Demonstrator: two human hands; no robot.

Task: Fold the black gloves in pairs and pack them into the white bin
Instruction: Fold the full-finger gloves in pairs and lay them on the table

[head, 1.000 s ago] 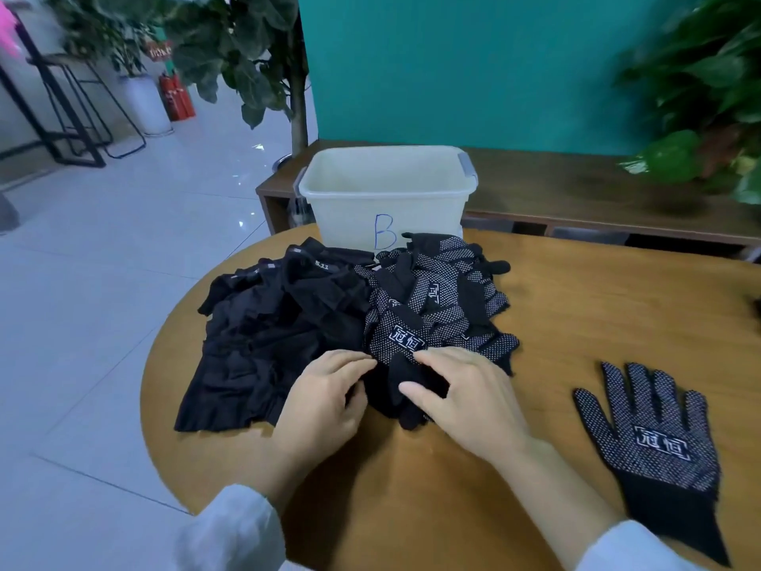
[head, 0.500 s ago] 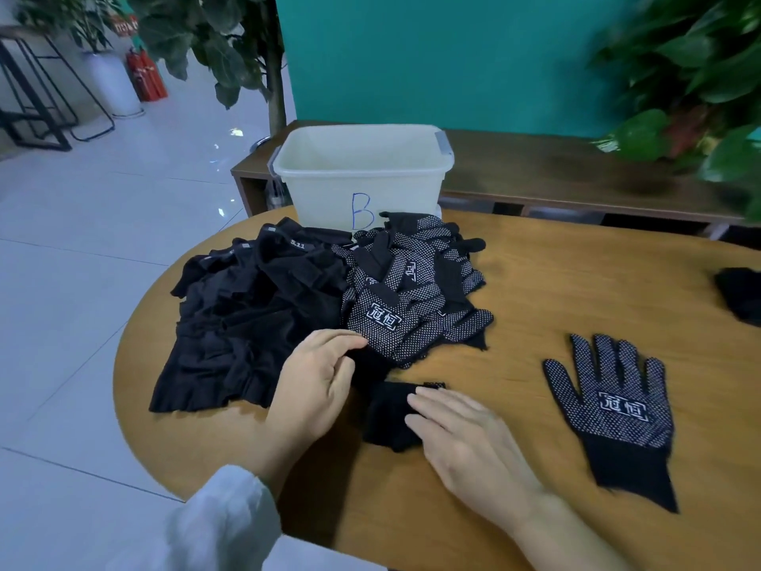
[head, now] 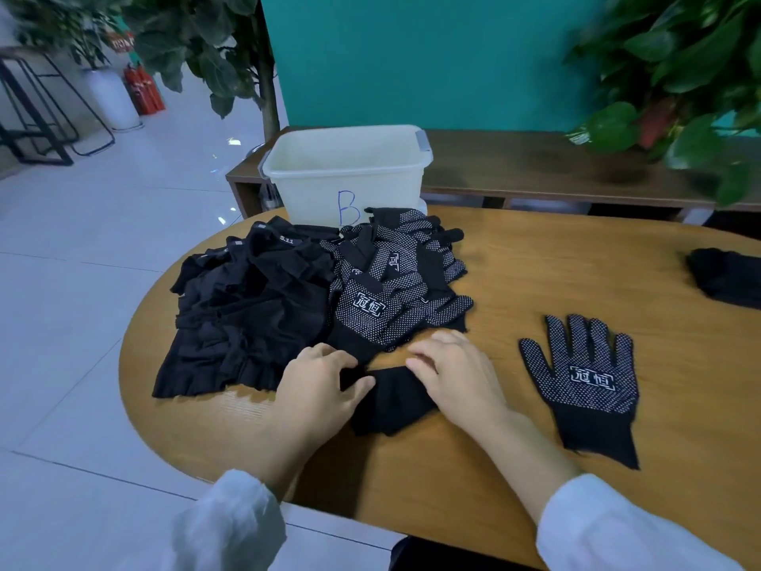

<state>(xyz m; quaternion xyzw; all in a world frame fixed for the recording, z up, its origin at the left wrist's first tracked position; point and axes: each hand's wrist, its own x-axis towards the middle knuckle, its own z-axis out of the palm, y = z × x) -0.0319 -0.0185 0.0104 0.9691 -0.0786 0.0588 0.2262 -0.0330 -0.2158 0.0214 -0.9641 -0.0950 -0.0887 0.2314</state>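
A plain black glove (head: 391,403) lies on the wooden table (head: 535,282) in front of a pile of dotted black gloves (head: 395,282). My left hand (head: 321,383) pinches the glove's left edge, with the thumb on the fabric. On its right end rests my right hand (head: 457,372), fingers spread flat over the cloth. One dotted glove (head: 584,377) lies flat, palm up, to the right of my hands. Behind the pile stands the white bin (head: 313,187), marked with a blue B; its inside is hidden.
A heap of black garments (head: 247,315) covers the table's left side, touching the glove pile. Another dark cloth item (head: 729,278) lies at the right edge. A low wooden bench (head: 535,166) and potted plants stand behind the table.
The plain black glove has come out of the pile toward the table's front. My right hand slid with it, and my left hand moved from the pile onto its left edge.
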